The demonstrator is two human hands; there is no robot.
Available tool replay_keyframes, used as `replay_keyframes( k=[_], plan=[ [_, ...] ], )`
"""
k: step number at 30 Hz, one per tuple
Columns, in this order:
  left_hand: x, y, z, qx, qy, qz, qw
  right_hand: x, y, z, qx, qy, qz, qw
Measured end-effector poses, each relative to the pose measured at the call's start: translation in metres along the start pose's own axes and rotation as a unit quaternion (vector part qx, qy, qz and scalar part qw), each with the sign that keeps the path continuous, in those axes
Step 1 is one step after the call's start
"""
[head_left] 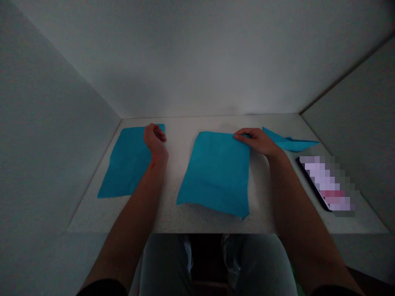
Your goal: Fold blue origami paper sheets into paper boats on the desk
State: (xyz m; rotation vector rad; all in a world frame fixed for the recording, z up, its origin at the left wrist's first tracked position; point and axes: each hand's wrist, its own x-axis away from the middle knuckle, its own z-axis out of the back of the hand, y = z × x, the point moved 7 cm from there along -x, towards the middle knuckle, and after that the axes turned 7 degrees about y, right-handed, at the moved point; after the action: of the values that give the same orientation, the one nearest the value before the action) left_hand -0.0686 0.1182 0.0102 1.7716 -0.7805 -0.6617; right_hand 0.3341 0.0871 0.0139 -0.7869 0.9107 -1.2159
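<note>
A creased sheet of blue paper (216, 172) is in front of me in the middle of the white table, its near edge curving up from the surface. My right hand (254, 139) pinches its far right corner between thumb and fingers. Over the right side of a second blue paper sheet (123, 160), which lies flat at the left, is my left hand (154, 137). Its fingers are curled in, and I see nothing held in them. Whether that hand touches the sheet I cannot tell.
A folded piece of blue paper (290, 143) with pointed ends lies at the back right, beyond my right wrist. Nearer on that side is a phone (327, 185) with its screen blurred out. White walls enclose the table (179, 222) at the back and sides.
</note>
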Motion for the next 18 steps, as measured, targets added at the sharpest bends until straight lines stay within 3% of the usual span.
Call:
replay_keyframes(
  k=[2,4,6,8,10,12,15,18],
  plan=[
    [0.016,0.008,-0.016,-0.043,-0.095,-0.068,0.992,-0.002,-0.002,-0.007,0.049,-0.008,0.029,0.998],
    [0.048,0.013,-0.038,-0.124,-0.246,-0.154,0.949,-0.005,-0.004,-0.016,0.097,-0.002,0.065,0.993],
    [0.091,0.009,-0.058,-0.235,-0.42,-0.247,0.841,-0.008,-0.007,-0.023,0.156,0.031,0.107,0.982],
    [0.121,-0.004,-0.063,-0.332,-0.518,-0.282,0.736,-0.007,-0.012,-0.025,0.22,0.088,0.142,0.961],
    [0.13,-0.017,-0.062,-0.414,-0.544,-0.279,0.675,-0.005,-0.017,-0.026,0.271,0.127,0.164,0.94],
    [0.126,-0.026,-0.059,-0.48,-0.534,-0.276,0.639,-0.003,-0.021,-0.03,0.294,0.115,0.179,0.932],
    [0.111,-0.029,-0.055,-0.54,-0.505,-0.269,0.617,-0.001,-0.021,-0.037,0.303,0.058,0.157,0.938],
    [0.104,-0.03,-0.051,-0.571,-0.494,-0.256,0.604,0.005,-0.018,-0.037,0.317,0.026,0.062,0.946]
  ],
)
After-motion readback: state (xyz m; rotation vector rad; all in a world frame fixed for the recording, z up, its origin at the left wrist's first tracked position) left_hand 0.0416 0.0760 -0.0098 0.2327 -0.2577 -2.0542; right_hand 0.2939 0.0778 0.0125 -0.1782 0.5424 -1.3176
